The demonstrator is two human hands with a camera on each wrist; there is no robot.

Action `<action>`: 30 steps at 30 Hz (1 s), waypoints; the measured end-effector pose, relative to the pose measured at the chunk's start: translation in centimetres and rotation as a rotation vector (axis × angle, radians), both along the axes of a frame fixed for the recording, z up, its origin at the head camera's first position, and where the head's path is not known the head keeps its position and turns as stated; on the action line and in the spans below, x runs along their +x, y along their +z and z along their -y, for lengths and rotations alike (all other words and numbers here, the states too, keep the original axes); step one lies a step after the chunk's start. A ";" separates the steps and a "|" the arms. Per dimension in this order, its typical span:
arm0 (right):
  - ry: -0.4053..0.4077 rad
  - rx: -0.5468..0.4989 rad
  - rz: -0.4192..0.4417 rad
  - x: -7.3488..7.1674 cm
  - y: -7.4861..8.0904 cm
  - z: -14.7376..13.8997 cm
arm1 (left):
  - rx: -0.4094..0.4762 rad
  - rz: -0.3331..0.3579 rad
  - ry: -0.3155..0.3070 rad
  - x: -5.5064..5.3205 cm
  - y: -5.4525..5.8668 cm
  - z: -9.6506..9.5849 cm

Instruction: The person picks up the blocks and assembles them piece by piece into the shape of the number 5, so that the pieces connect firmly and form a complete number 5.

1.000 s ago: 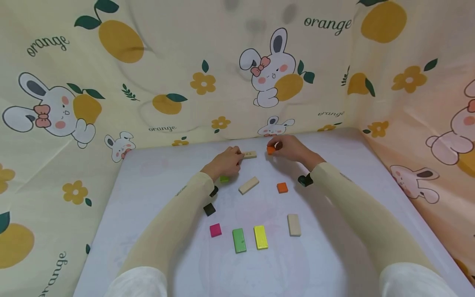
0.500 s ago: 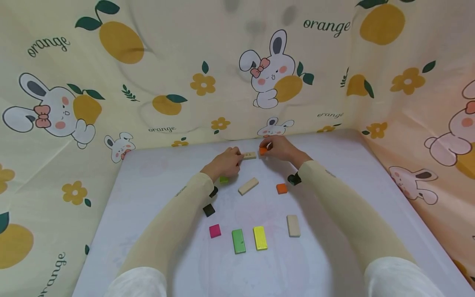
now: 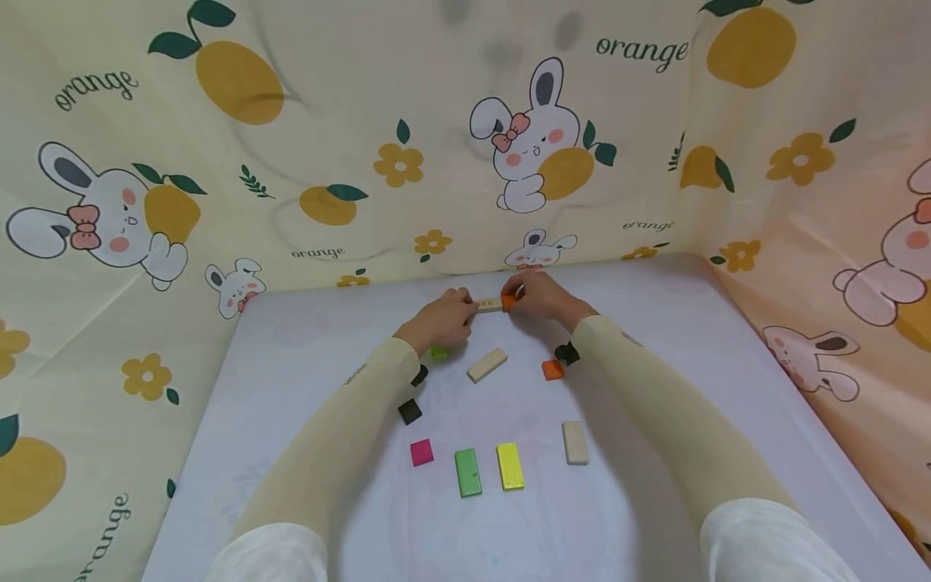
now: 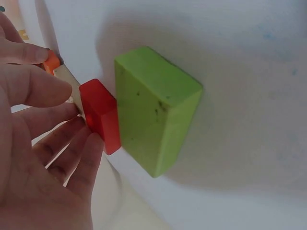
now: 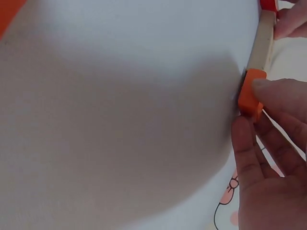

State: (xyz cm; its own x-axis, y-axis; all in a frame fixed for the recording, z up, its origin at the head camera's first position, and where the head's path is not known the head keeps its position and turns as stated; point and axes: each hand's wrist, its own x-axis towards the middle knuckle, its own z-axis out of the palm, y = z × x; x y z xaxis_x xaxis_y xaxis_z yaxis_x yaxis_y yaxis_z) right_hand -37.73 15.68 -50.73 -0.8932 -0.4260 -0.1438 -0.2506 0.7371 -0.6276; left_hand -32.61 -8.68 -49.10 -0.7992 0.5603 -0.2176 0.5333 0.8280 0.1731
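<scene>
My right hand (image 3: pixel 537 296) pinches a small orange block (image 5: pixel 250 93) between thumb and fingers, against the right end of a wooden block (image 3: pixel 489 305) with markings on it. At that wooden block's left end is my left hand (image 3: pixel 440 318), its thumb and fingers about the wood. A red block (image 4: pixel 101 115) sits by the left fingertips and is hidden by that hand in the head view. Closer to the left wrist camera stands a lime green block (image 4: pixel 153 110); I cannot tell whether it touches the red one.
Loose blocks lie nearer on the white table (image 3: pixel 291 356): a plain wooden block (image 3: pixel 486 365), another orange block (image 3: pixel 553 370), dark blocks (image 3: pixel 410 411), a magenta block (image 3: pixel 422 453), a green block (image 3: pixel 469 472), a yellow block (image 3: pixel 511 466). A printed cloth (image 3: pixel 436 97) rises behind.
My right hand has moved left with the orange block, bringing it up to the wooden block's end. The left hand has stayed in place.
</scene>
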 end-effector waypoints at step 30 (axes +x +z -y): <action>0.014 0.025 0.017 -0.2 -0.7 0.6 | 0.099 0.080 0.037 -1.0 0.8 -0.2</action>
State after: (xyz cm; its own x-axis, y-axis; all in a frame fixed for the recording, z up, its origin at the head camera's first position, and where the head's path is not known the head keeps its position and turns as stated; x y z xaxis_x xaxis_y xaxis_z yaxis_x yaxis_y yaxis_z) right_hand -37.97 15.04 -51.47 -0.8843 -0.4349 -0.1700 -0.2505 0.7491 -0.6133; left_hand -33.60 -8.47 -48.25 -0.8020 0.5526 -0.2268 0.4841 0.8237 0.2954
